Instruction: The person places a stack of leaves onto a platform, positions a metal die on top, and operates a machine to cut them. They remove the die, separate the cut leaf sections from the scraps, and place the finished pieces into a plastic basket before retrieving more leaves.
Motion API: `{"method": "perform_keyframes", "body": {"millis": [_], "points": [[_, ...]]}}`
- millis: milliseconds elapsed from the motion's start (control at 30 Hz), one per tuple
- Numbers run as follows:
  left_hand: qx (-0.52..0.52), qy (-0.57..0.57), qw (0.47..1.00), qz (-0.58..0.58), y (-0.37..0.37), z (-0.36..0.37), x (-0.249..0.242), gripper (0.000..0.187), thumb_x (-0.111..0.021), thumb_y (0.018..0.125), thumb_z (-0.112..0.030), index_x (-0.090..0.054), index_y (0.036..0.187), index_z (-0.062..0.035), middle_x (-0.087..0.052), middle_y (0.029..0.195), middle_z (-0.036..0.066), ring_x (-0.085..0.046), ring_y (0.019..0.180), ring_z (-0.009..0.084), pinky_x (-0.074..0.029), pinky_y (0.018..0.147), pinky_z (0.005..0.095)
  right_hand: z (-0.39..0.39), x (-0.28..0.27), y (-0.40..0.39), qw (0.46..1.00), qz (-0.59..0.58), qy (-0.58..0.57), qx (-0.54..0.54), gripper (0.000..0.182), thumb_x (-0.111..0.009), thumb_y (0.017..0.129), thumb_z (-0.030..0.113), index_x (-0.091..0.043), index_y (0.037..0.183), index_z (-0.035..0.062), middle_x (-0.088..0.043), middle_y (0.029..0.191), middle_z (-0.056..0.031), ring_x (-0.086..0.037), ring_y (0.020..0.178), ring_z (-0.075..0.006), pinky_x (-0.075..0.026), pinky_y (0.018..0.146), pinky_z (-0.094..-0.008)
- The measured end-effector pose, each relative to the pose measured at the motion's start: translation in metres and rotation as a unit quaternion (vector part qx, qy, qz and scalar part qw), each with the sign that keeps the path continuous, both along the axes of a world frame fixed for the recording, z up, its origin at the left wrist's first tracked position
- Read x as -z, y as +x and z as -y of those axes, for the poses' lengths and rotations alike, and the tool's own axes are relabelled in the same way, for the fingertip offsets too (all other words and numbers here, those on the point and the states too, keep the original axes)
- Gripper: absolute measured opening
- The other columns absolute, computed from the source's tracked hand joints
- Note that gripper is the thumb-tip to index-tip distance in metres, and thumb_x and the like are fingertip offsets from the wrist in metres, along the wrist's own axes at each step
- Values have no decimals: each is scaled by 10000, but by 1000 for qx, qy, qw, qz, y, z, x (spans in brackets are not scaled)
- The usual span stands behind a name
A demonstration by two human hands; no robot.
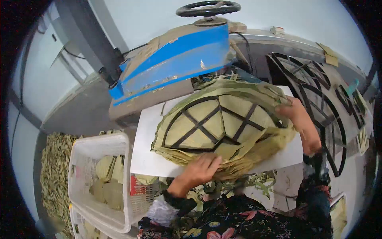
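A thick stack of dried green leaves (pixel 254 154) lies on a white board (pixel 144 159) in front of me. On top of the stack rests a black cutting die (pixel 199 128), a curved frame with crossed inner bars and a notch on its near side. My left hand (pixel 202 167) is closed at the near edge of the leaves, its fingers pressed together. At the far right end, my right hand (pixel 293 111) grips the leaf edges beside the die, some fingers hidden beneath them.
Behind the board stands a blue press (pixel 175 59) with a black handwheel (pixel 208 8). More black dies (pixel 324 107) lie on the right. To the left, a white plastic crate (pixel 128 179) holds cut leaf pieces, beside a heap of leaf scraps (pixel 55 175). Leaf scraps also lie below the board.
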State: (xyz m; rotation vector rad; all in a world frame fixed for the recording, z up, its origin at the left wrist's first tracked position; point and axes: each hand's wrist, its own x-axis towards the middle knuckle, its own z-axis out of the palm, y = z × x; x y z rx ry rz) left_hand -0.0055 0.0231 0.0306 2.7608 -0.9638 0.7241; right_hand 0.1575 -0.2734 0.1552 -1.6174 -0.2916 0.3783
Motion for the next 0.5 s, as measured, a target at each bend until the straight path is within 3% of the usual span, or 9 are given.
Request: {"method": "perform_keyframes", "body": {"millis": [100,133,167,200,233,300,333,367,500], "points": [[-107,76,988,-79,-68,-22,-14,498,-532,725,-99,-470,1198,46,-571,966,149,-577,860,275,-491,746,359,-29,-9,-56,986,59,-129,-88,344,-727,725,166,-613,1030,55,-656,926,-55,-618,798,-149,-498,726,-309],[-140,99,981,-92,-95,-25,-20,513,-548,725,-114,-462,1198,62,-574,945,157,-580,836,283,-491,740,365,-37,18,-63,908,361,-123,-171,334,-732,730,247,-619,994,78,-648,886,-78,-628,764,-224,-499,706,-352],[-173,122,972,-105,-126,-29,-19,530,-564,724,-130,-453,1199,77,-578,925,165,-584,811,291,-492,734,371,-54,22,-84,888,363,-116,-258,334,-697,758,299,-617,1003,86,-621,917,-134,-612,818,-297,-488,708,-401],[-229,85,955,-169,-163,-38,-4,602,-609,722,-190,-421,1239,56,-586,942,183,-590,813,322,-487,747,395,-68,35,-105,844,356,-252,-313,320,-649,786,294,-603,1004,64,-611,915,-147,-603,831,-315,-480,707,-426],[-284,46,929,-231,-202,-43,14,681,-653,720,-250,-389,1279,35,-594,958,201,-596,814,353,-482,761,419,-84,71,-121,827,409,-173,-345,347,-665,774,284,-587,1025,58,-610,896,-132,-596,813,-313,-475,697,-405],[-430,-100,807,-393,-267,-35,45,873,-705,687,-413,-294,1353,-26,-591,1034,244,-595,864,404,-463,800,453,-99,123,-139,798,458,-88,-383,377,-681,761,275,-570,1045,52,-609,878,-117,-589,794,-310,-469,688,-384],[-497,-149,604,-605,-300,-47,74,996,-708,638,-526,-227,1388,-81,-578,1115,233,-588,926,404,-447,832,452,-101,134,-144,762,465,-69,-445,382,-667,766,267,-559,1062,52,-604,899,-125,-585,827,-314,-464,713,-400],[-442,-168,703,-532,-386,-67,181,815,-644,733,-462,-285,1348,-65,-601,1038,224,-594,913,388,-462,788,444,-102,139,-146,724,469,-49,-503,387,-652,770,259,-548,1079,51,-600,920,-133,-580,861,-318,-459,739,-417],[-336,-261,689,-586,-375,-59,179,686,-600,779,-402,-331,1311,-63,-602,991,222,-591,896,388,-466,758,446,-76,139,-78,758,561,-107,-315,379,-640,759,227,-551,1070,29,-584,975,-152,-557,936,-320,-440,787,-428]]}}
